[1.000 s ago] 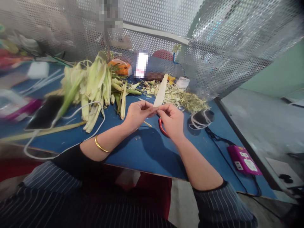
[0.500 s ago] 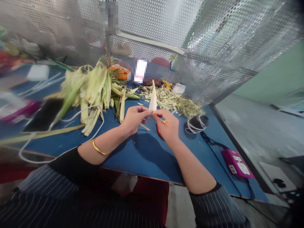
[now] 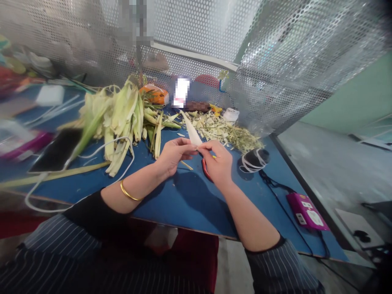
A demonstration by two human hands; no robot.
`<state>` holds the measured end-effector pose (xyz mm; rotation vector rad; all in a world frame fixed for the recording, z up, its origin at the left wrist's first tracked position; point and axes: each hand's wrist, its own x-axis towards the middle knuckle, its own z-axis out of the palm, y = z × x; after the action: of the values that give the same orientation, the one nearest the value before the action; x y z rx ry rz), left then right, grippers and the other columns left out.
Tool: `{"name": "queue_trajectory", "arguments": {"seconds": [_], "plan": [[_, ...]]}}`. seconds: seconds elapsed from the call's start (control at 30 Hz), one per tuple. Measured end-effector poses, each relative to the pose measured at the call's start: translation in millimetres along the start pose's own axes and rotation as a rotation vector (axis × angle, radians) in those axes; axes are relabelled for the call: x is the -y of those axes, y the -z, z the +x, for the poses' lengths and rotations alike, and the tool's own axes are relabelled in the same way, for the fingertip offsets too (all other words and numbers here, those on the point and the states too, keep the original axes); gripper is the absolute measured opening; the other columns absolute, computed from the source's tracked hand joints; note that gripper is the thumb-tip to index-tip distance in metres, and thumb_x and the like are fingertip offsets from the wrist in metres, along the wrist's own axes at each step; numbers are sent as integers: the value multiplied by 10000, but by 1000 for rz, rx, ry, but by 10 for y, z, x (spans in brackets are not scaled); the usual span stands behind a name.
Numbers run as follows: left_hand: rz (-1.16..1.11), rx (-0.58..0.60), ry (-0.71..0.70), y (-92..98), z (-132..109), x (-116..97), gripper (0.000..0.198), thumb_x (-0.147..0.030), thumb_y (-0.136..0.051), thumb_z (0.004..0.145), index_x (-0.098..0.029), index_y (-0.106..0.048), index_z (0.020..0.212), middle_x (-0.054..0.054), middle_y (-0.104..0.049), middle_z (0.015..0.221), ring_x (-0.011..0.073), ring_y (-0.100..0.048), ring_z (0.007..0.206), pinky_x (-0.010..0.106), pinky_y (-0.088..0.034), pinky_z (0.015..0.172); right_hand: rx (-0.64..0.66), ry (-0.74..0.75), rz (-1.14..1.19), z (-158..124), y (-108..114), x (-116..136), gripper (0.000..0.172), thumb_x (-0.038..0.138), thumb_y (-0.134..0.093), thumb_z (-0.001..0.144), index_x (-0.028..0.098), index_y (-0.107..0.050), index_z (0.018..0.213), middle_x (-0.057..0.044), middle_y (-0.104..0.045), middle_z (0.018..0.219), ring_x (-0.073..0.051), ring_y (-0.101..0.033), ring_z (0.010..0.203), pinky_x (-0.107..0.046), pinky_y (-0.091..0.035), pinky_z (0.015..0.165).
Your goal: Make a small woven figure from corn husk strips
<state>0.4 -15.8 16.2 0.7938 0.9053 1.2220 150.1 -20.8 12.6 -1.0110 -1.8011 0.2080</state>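
A perforated screen [image 3: 196, 28] backs the blue table [image 3: 190, 200], orange packet [image 3: 158, 96] beside corn husks [image 3: 124, 112]; left hand [image 3: 172, 158] and right hand [image 3: 219, 165] pinch a pale strip [image 3: 190, 133].

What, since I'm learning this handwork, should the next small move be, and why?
Probably gather the near end of the pale husk piece a little tighter with the right hand, letting the left hand steady it: the fingertips of both hands meet at that end, while the pointed tip sticks out free.
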Motion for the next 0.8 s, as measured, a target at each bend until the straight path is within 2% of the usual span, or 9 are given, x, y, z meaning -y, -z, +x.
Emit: {"name": "queue_trajectory", "arguments": {"seconds": [0.17, 0.33, 0.67, 0.8], "plan": [[48, -39, -133, -10, -6, 17, 250, -173, -769, 615, -144, -597, 794, 11, -677, 692, 103, -641, 623, 224, -505, 621, 11, -91, 38, 11, -3, 7, 90, 247, -593, 845, 229, -642, 772, -5, -649, 797, -165, -594, 777, -319, -471, 758], [122, -30, -268, -36, -26, 9, 213, -172, -756, 611, -135, -614, 765, 4, -679, 688, 96, -636, 629, 236, -530, 667, 5, -187, 75, 6, -12, 7, 67, 254, -611, 821, 206, -649, 794, -12, -680, 792, -159, -605, 736, -314, -476, 750], [145, -36, -306, -73, -28, 93, 179, -222, -731, 661, -140, -603, 755, -5, -669, 690, 97, -642, 627, 250, -555, 690, -58, -236, 67, 7, -20, 23, 54, 240, -621, 788, 198, -626, 754, 4, -659, 717, -140, -573, 662, -288, -466, 686], [214, -19, -378, -59, -27, 122, 192, -262, -756, 658, -152, -627, 748, -6, -666, 704, 100, -640, 663, 255, -542, 738, -63, -223, 47, 10, -10, 25, 28, 219, -621, 775, 203, -628, 754, 4, -660, 719, -144, -572, 662, -292, -469, 683]]}}
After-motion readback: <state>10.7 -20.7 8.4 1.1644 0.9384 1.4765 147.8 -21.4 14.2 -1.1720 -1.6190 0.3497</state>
